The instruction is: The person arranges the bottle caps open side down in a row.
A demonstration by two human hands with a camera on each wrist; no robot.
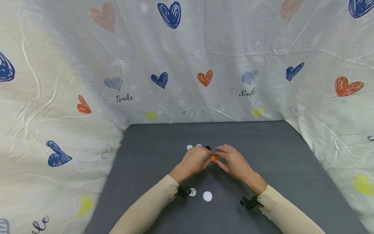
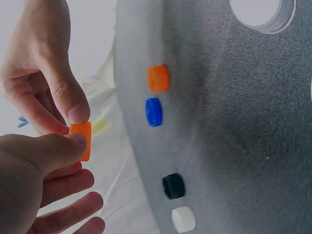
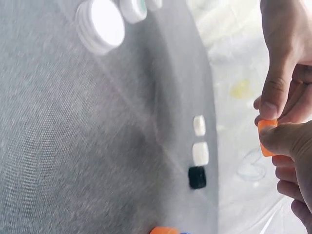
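Observation:
In front of me both hands meet at an orange bottle cap (image 1: 214, 157), lifted off the table. My left hand (image 1: 195, 160) pinches it, its thumb lying on the cap in the left wrist view. From the other side my right hand (image 1: 234, 162) grips the cap's edge between thumb and fingers. Behind the hands a row of caps lies on the cloth: a black cap (image 2: 174, 186), white caps (image 3: 200, 154), a blue cap (image 2: 154, 112) and a second orange cap (image 2: 158, 79). The right hand hides the blue and second orange caps in the head view.
Closer to me lie a larger white round lid (image 1: 207, 196) and a white cap (image 1: 192, 192), partly behind the left wrist strap. Dark grey cloth covers the table (image 1: 257, 143). A pale curtain (image 1: 187, 94) with printed hearts hangs along the back and sides.

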